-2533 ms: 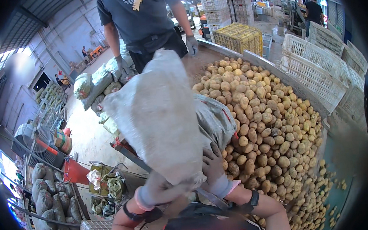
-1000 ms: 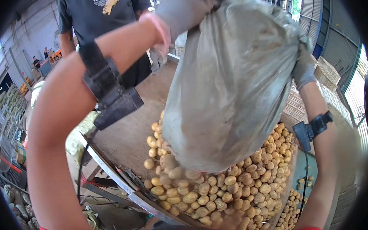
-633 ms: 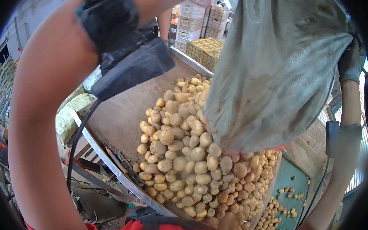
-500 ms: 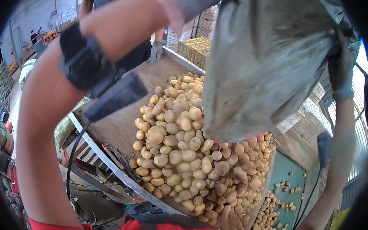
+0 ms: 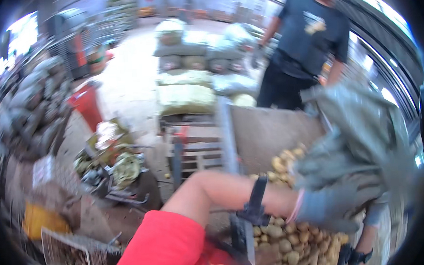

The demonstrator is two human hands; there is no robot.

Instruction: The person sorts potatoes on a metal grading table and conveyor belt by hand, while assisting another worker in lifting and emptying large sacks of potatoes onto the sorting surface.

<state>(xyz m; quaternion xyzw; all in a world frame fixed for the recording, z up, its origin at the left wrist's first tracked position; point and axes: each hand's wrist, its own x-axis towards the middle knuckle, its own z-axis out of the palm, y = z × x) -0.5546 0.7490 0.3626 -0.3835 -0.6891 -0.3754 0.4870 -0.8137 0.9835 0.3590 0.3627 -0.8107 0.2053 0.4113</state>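
Note:
A limp grey woven sack [image 5: 361, 144] hangs crumpled over the right side of the bin. My left hand [image 5: 324, 208], in a grey glove with a black wrist strap, reaches across from the lower left and grips the sack's lower folds. My right hand [image 5: 375, 212], also gloved, comes up from the lower right edge and holds the sack from beneath, its fingers partly buried in the cloth. Yellow potatoes [image 5: 287, 236] lie heaped in the bin under both hands, and more potatoes [image 5: 285, 158] show further back. The whole view is motion-blurred.
The bin's metal edge [image 5: 228, 141] runs up the middle, its bare brown floor [image 5: 269, 129] beyond. A person in a dark shirt [image 5: 308, 46] stands at the bin's far end. Filled sacks [image 5: 190, 81] are stacked on a pallet behind, and crates and clutter [image 5: 112, 157] sit on the left floor.
The sack was held high and tipped, with potatoes spilling onto the pile. Now it hangs lower and slack at the right, my arms have dropped, and the view has swung left.

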